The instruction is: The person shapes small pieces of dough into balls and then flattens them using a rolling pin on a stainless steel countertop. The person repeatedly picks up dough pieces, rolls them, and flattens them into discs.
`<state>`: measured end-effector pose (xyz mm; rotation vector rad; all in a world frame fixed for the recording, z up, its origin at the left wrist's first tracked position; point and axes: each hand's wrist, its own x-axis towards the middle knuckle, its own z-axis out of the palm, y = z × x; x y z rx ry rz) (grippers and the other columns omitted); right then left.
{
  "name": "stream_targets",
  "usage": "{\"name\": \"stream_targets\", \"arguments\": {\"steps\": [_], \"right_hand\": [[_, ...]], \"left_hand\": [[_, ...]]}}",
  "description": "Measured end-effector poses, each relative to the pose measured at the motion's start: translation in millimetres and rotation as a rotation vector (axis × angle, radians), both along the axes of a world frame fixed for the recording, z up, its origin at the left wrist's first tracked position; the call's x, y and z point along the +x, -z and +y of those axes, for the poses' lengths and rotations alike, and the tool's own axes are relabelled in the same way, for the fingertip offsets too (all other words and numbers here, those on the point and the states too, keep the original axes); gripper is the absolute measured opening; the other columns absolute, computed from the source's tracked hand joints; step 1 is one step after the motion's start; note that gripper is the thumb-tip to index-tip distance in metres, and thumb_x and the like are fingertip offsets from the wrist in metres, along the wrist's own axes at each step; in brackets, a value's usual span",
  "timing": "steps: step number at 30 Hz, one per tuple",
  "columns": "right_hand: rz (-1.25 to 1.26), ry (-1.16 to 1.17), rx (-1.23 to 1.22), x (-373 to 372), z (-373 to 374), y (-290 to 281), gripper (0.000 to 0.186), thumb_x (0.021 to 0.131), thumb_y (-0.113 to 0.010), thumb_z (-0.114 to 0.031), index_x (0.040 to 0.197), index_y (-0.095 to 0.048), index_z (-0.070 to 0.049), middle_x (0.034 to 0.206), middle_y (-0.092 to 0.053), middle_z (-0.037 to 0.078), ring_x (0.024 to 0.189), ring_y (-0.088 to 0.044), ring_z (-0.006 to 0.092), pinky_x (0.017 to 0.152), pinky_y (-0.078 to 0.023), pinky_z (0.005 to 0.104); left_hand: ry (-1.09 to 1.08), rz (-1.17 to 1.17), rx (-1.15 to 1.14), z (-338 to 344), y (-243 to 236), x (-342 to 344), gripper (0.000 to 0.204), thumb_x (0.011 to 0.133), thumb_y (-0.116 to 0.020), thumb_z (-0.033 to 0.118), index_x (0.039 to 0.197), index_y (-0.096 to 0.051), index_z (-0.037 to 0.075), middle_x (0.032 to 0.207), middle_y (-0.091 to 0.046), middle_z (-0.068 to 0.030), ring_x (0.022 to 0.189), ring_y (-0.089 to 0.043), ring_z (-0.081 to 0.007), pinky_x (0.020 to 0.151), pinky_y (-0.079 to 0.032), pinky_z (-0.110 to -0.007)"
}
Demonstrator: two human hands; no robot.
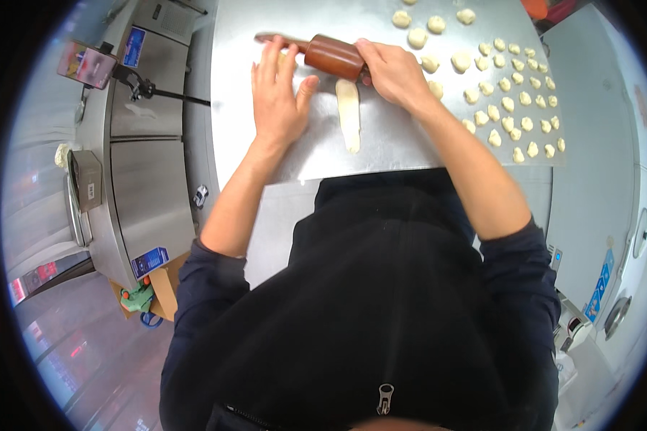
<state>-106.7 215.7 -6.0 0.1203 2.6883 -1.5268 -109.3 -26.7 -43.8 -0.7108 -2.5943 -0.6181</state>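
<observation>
My right hand (392,75) is closed on the right end of a dark wooden rolling pin (336,57). My left hand (279,100) lies open, fingers stretched across the pin's left handle and thumb apart; a piece of dough shows partly beneath these fingers. An elongated, flattened strip of dough (349,118) runs toward me just below the roller. Many small dough balls (505,85) sit to the right on the metal table (298,161), with several larger ones (417,37) along the back and middle.
A phone on a clamp arm (86,63) stands at the left beside a steel counter (144,176). Lower left is a cardboard box (164,291) with green items. A white appliance or cabinet (597,144) lines the right side.
</observation>
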Motion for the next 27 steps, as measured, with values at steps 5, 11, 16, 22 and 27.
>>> {"name": "stream_targets", "arguments": {"steps": [5, 11, 16, 22, 27], "right_hand": [[0.124, 0.167, -0.361, 5, 28, 23, 0.067, 0.116, -0.040, -0.056, 0.109, -0.080, -0.003, 0.079, -0.075, 0.006, 0.076, -0.068, 0.0142, 0.076, -0.052, 0.0317], [0.051, 0.178, -0.317, 31, 40, -7, 0.068, 0.115, -0.042, -0.060, 0.110, -0.079, -0.003, 0.076, -0.073, 0.004, 0.066, -0.059, 0.0098, 0.066, -0.049, 0.0298], [0.032, 0.177, -0.312, 49, 48, 0, 0.069, 0.114, -0.042, -0.060, 0.108, -0.078, -0.001, 0.080, -0.075, 0.006, 0.072, -0.064, 0.0115, 0.070, -0.051, 0.0304], [0.130, 0.101, -0.067, 64, 28, -6, 0.054, 0.109, -0.056, -0.054, 0.129, -0.076, -0.008, 0.088, -0.078, 0.016, 0.076, -0.074, 0.0284, 0.075, -0.058, 0.0379], [0.635, -0.142, 0.585, 114, 0, -15, 0.060, 0.097, -0.075, -0.045, 0.150, -0.065, -0.020, 0.081, -0.071, 0.014, 0.068, -0.073, 0.0293, 0.061, -0.059, 0.0409]], "left_hand": [[0.110, -0.030, -0.088, 38, 31, -8, 0.031, 0.098, -0.076, 0.030, 0.105, -0.070, 0.001, 0.118, -0.069, -0.0227, 0.114, -0.064, -0.0389, 0.096, -0.050, -0.051], [-0.056, -0.018, -0.183, 88, -30, 20, 0.057, 0.096, -0.079, 0.034, 0.138, -0.063, -0.001, 0.154, -0.053, -0.0305, 0.148, -0.047, -0.0460, 0.120, -0.038, -0.062], [0.340, -0.248, -0.126, 47, -49, 108, 0.054, 0.093, -0.078, 0.015, 0.142, -0.063, -0.003, 0.147, -0.059, -0.0290, 0.141, -0.056, -0.0427, 0.115, -0.047, -0.057], [0.334, -0.208, -0.090, 12, -17, 98, 0.045, 0.089, -0.079, 0.005, 0.133, -0.072, -0.002, 0.134, -0.072, -0.0183, 0.123, -0.071, -0.0372, 0.111, -0.054, -0.052], [0.087, -0.019, -0.082, -7, -28, 88, 0.092, 0.099, -0.073, 0.044, 0.169, -0.030, 0.000, 0.177, -0.024, -0.0263, 0.166, -0.018, -0.0464, 0.127, -0.012, -0.073]]}}
